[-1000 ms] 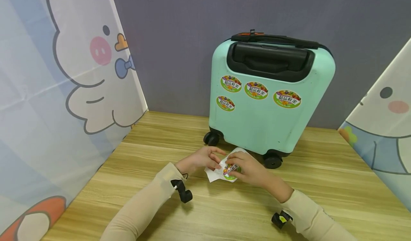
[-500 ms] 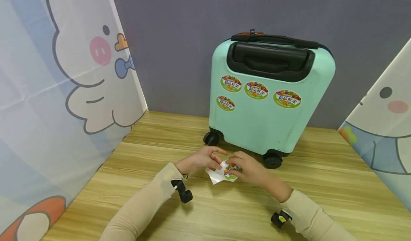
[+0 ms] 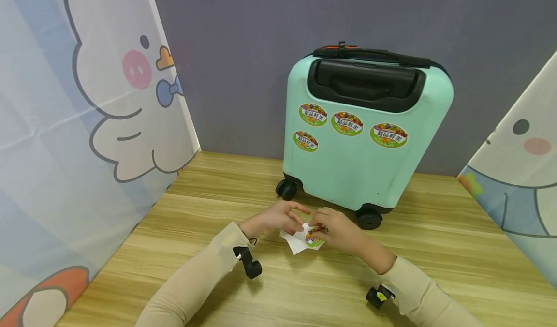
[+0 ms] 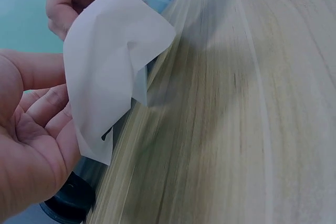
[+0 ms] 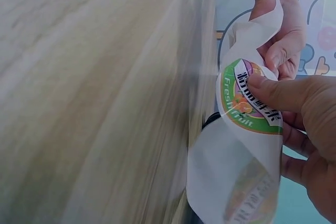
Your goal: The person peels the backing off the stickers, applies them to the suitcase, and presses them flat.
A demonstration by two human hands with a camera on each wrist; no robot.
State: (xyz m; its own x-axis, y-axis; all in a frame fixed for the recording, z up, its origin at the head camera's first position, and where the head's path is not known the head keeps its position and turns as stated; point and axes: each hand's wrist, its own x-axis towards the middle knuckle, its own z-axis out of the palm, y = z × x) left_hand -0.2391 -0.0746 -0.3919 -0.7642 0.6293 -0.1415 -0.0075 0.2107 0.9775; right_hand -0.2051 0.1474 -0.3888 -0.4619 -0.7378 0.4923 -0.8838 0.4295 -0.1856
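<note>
From the left, a cartoon-printed panel (image 3: 113, 75) walls in the surface (image 3: 261, 298), with bare wood between it and the person. The left hand (image 3: 285, 217) pinches one end of a white backing sheet (image 3: 295, 242), probably to keep it steady and taut. Next along the sheet sits a Fresh Fruit sticker (image 5: 233, 95), between the two hands and above the wood; the right hand (image 3: 339, 230) grips there, thumb on the printed face and fingers behind, perhaps to work its edge loose. I can't tell whether any edge has lifted.

Just behind, a mint-green suitcase (image 3: 339, 172) stands on its casters, its front facing us, which seems handy for reaching. It carries four oval stickers (image 3: 389, 135): three across, one below at left. Lower right, the shell has open room. Rightward, wood runs unobstructed to another printed panel (image 3: 518, 172).
</note>
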